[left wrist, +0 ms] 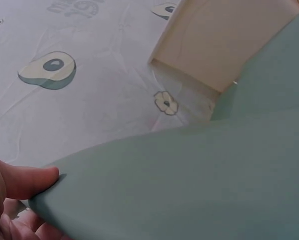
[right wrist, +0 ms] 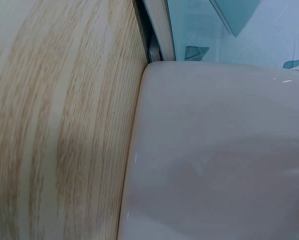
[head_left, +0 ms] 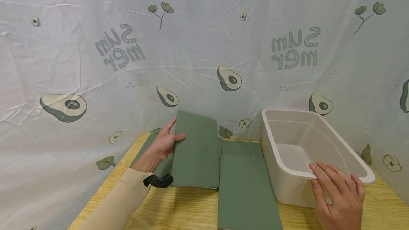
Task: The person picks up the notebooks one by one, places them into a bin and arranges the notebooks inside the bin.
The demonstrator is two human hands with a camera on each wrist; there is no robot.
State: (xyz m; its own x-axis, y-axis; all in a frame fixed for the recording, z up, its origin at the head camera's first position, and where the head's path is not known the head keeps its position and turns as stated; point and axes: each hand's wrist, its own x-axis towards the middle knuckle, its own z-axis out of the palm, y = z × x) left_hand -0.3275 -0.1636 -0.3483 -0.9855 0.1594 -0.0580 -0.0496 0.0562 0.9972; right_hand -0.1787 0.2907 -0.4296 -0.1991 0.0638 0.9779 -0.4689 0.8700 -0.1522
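Note:
My left hand (head_left: 161, 143) holds a green book (head_left: 196, 152) by its left edge, tilted up above the table. The thumb (left wrist: 37, 181) presses on the cover in the left wrist view, with the other fingers partly hidden behind it. To the right of the held book lies another green book (head_left: 247, 192). My right hand (head_left: 343, 198) rests at the near rim of a beige plastic bin (head_left: 294, 189), its fingers loosely extended over the edge. The right wrist view shows the bin's smooth outer wall (right wrist: 214, 145) but not the hand.
More green books lie at the back (head_left: 241, 148) and at the left, partly under the held one. The wood-grain table (head_left: 179, 208) ends at a pale curtain (head_left: 198, 45) printed with avocados. The bin stands on the right side, against the curtain.

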